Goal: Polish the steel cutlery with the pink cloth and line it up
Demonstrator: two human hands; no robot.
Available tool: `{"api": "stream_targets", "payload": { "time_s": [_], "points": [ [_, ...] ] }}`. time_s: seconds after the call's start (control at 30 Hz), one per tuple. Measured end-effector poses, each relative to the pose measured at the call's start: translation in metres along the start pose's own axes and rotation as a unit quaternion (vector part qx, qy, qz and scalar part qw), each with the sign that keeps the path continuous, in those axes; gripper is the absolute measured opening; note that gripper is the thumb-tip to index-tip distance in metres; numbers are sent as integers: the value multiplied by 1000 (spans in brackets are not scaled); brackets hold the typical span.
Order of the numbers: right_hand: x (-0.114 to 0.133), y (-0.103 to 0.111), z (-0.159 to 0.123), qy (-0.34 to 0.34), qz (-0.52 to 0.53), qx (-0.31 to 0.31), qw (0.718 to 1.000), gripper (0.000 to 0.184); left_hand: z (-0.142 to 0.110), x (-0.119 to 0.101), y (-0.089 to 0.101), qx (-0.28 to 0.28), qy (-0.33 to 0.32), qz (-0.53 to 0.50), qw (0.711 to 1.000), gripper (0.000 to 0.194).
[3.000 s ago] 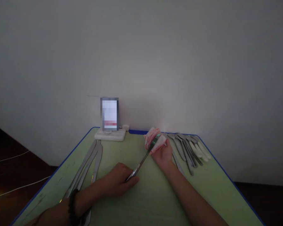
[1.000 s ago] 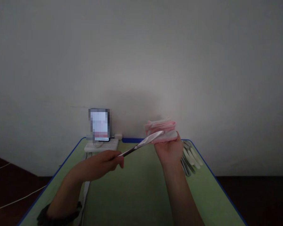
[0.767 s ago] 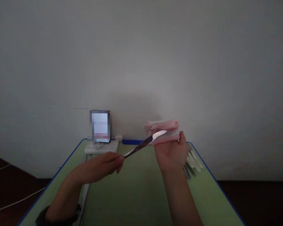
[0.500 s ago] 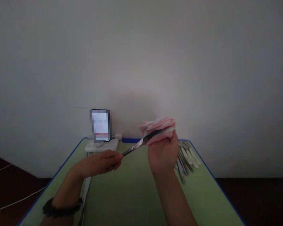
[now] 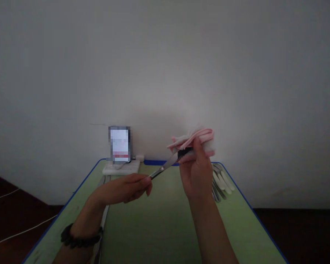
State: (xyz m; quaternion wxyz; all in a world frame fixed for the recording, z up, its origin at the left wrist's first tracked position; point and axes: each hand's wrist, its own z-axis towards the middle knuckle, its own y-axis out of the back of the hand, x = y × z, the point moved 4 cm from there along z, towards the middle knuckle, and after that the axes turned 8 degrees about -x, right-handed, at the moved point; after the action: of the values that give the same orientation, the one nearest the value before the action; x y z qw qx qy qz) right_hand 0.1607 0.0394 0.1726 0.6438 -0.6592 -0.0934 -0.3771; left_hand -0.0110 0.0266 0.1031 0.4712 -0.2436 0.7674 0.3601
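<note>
My left hand [image 5: 126, 189] pinches the handle end of a metal table knife [image 5: 165, 167], held in the air above the green table [image 5: 154, 227]. The knife slants up to the right. Its blade is tucked inside a folded pink and white cloth [image 5: 195, 141]. My right hand [image 5: 196, 172] is raised and closed round that cloth, thumb pressing it onto the blade. A dark bead bracelet sits on my left wrist.
A heap of metal cutlery [image 5: 221, 183], some pieces with white handles, lies at the table's far right. More long cutlery [image 5: 104, 212] lies on the left under my forearm. A phone with a lit screen [image 5: 120, 145] stands on a white block against the wall. Blue edging rims the table.
Three seconds ago both hands were low by the tabletop; they have since lifted knife and cloth into the air. Within the last second the cloth closed over the blade, hiding its tip.
</note>
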Motion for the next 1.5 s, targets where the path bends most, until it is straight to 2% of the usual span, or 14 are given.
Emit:
{"api": "stream_targets", "payload": {
  "time_s": [0.13,0.27,0.53,0.8,1.0,1.13,1.2,1.3,1.4,1.5],
  "points": [
    [-5,5,6,-70,41,-51,995,33,-2,-5,3,-39,-18,62,997,51],
    [-12,8,8,-111,68,-79,988,40,-4,-6,11,-77,-27,113,990,49],
    [-22,10,13,-124,81,-61,987,40,-2,-6,22,-146,-63,168,973,47],
    [-20,19,21,-105,114,-60,986,32,2,-2,22,-151,-65,161,973,48],
    [-29,23,22,-162,81,-54,982,22,4,1,23,-158,-56,174,970,49],
    [-31,19,17,-140,75,-82,984,25,4,4,18,-111,-28,132,985,50],
    [-33,14,12,-143,69,-70,985,29,4,6,16,-95,-19,115,989,51],
    [-45,6,1,-166,55,-38,984,30,4,6,17,-110,-12,137,984,52],
    [-67,6,-11,-175,46,-24,983,28,8,7,17,-134,-9,169,976,51],
    [-93,9,-21,-213,27,-17,977,27,14,7,16,-154,-48,185,969,44]
  ]
}}
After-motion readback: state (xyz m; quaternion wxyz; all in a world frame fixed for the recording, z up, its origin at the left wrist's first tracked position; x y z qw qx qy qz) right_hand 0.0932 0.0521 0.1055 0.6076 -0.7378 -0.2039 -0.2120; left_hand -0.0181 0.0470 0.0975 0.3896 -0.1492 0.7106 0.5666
